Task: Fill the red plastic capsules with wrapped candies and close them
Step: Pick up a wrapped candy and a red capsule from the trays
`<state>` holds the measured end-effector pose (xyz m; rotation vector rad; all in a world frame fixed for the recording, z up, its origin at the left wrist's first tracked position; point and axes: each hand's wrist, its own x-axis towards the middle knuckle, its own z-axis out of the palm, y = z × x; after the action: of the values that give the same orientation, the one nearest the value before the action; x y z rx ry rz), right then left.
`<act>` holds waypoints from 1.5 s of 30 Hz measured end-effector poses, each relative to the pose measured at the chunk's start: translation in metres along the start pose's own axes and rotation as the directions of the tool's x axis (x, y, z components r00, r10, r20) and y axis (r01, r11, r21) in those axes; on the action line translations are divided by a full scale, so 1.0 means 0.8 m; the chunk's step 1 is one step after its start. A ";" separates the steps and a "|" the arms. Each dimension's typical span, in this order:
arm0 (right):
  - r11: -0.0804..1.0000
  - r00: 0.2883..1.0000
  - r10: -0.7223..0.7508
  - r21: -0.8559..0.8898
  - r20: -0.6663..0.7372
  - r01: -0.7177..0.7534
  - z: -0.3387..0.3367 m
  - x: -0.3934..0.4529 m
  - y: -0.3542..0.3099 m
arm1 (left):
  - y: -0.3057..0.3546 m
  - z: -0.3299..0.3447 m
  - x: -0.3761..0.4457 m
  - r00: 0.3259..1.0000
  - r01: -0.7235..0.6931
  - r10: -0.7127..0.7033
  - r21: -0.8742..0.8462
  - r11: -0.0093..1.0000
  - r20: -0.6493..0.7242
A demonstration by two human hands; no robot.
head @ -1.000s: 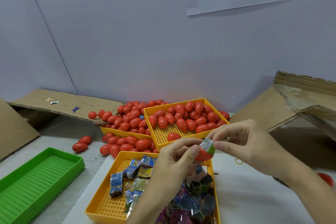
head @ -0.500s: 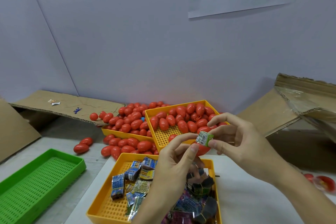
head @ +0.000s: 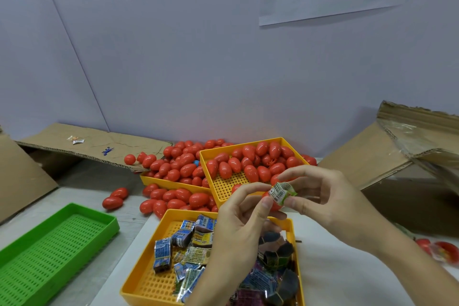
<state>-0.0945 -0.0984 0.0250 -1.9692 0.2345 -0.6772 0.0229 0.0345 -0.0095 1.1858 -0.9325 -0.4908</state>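
Note:
My left hand [head: 238, 226] grips an open red capsule half [head: 273, 204] above the near yellow tray [head: 149, 273], which holds several wrapped candies [head: 188, 251]. My right hand [head: 323, 196] pinches a green and white wrapped candy [head: 282, 192] and holds it at the capsule's mouth. Behind the hands a yellow tray [head: 248, 146] holds several closed red capsules [head: 250, 169]. More red capsules [head: 178, 164] are heaped in another yellow tray to its left and spill onto the table.
A green perforated tray [head: 49, 251] lies at the front left. Flattened cardboard [head: 94, 144] leans at the back left, and a cardboard box [head: 407, 171] stands at the right. Bagged red items [head: 442, 251] lie at the right edge. Two loose capsules [head: 115, 197] rest left of the heap.
Both hands rose a little with the capsule half. My right hand turned the candy and pressed it closer onto the capsule's opening.

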 end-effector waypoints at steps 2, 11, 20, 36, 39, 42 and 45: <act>1.000 1.000 0.001 0.004 0.016 -0.001 0.000 0.000 0.001 | -0.001 -0.001 0.000 1.000 -0.010 0.010 0.015 1.000 0.008; 0.998 0.996 0.027 -0.060 0.081 -0.022 -0.008 0.000 0.006 | -0.005 -0.001 -0.001 0.999 -0.052 0.050 0.101 0.993 0.019; 0.997 0.992 0.010 -0.077 0.125 0.000 -0.011 -0.001 0.005 | -0.007 -0.005 -0.001 0.997 -0.079 0.073 0.182 0.980 0.035; 0.999 0.998 -0.026 -0.034 0.052 0.028 -0.002 -0.001 0.007 | -0.003 0.000 -0.001 0.999 0.050 -0.050 -0.033 0.998 -0.010; 0.998 0.999 -0.032 -0.059 0.021 0.033 0.007 -0.001 0.011 | -0.005 0.000 0.000 0.993 0.102 -0.109 -0.128 0.987 -0.050; 0.997 0.999 -0.030 -0.066 -0.039 0.028 0.017 0.000 0.015 | -0.007 0.000 0.002 0.988 0.130 -0.145 -0.223 0.966 -0.053; 0.998 0.997 -0.022 -0.065 -0.075 0.017 0.024 0.001 0.016 | -0.010 -0.001 0.005 0.982 0.162 -0.184 -0.289 0.944 -0.050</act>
<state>-0.0819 -0.0905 0.0072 -2.0112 0.2862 -0.7663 0.0265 0.0293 -0.0153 1.0205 -0.6684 -0.6916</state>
